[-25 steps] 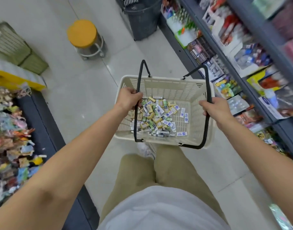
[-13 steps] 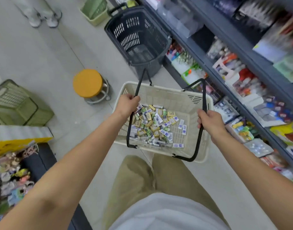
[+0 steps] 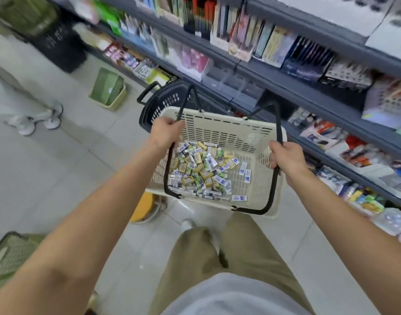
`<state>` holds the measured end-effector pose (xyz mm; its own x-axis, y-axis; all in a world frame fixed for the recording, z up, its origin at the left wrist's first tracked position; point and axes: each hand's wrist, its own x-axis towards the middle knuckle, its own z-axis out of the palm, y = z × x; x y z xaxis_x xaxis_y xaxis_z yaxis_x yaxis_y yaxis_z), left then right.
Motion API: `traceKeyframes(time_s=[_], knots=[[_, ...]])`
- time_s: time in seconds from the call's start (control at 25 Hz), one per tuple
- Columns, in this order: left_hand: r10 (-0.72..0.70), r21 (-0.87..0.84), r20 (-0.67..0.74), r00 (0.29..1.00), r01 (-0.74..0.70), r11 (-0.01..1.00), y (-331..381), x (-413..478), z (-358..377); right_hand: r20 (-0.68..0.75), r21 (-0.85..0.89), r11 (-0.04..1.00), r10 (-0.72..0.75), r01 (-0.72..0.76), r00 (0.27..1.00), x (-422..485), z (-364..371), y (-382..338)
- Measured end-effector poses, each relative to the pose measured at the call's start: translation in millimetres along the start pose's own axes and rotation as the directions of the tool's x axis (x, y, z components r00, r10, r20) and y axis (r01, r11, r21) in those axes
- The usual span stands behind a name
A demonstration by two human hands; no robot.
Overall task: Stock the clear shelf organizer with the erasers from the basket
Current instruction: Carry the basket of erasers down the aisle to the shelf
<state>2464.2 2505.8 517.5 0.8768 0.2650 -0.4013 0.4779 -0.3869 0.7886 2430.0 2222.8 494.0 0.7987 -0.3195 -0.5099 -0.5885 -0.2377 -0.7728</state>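
Head view down a shop aisle of pale floor tiles (image 3: 58, 178), with grey shelving (image 3: 308, 92) of blurred stationery along the frame's 1-to-4 o'clock side. A cream basket (image 3: 222, 133) is held in the air at frame centre.

The left hand (image 3: 165, 133), at the basket's 10 o'clock, has its fingers curled round the left black handle (image 3: 170, 162). The right hand (image 3: 287, 159), at the basket's 3 o'clock, has its fingers (image 3: 273, 159) clamped round the right black handle (image 3: 274, 185).

The erasers (image 3: 199, 169) lie in a loose heap on the basket's bottom, between and below the two hands and touching neither. The heap sits toward the basket's 8 o'clock corner.

The clear shelf organizer (image 3: 236, 86) stands on a shelf at the basket's 12 o'clock, beyond its far rim; its compartments are hard to make out.

A black basket (image 3: 163, 103) is partly hidden behind the cream one at 11 o'clock, and a green basket (image 3: 107, 89) sits on the floor farther out. A yellow stool (image 3: 142, 208) is mostly hidden under the basket at 7 o'clock. Another person's shoes (image 3: 36, 120) show at the frame's 9 o'clock. The eraser labels are too small to read.
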Motion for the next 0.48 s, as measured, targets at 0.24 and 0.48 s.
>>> traceKeyframes(time_s=[0.24, 0.48], knots=[[0.069, 0.052, 0.016, 0.998, -0.070, 0.996, 44, 127, -54, -0.058, 0.111, 0.994, 0.022, -0.015, 0.998, 46, 81, -68], [0.063, 0.136, 0.065, 0.996, -0.072, 0.988, 63, 234, -75, 0.005, 0.038, 0.997, 0.066, -0.066, 0.998, 110, 144, -116]])
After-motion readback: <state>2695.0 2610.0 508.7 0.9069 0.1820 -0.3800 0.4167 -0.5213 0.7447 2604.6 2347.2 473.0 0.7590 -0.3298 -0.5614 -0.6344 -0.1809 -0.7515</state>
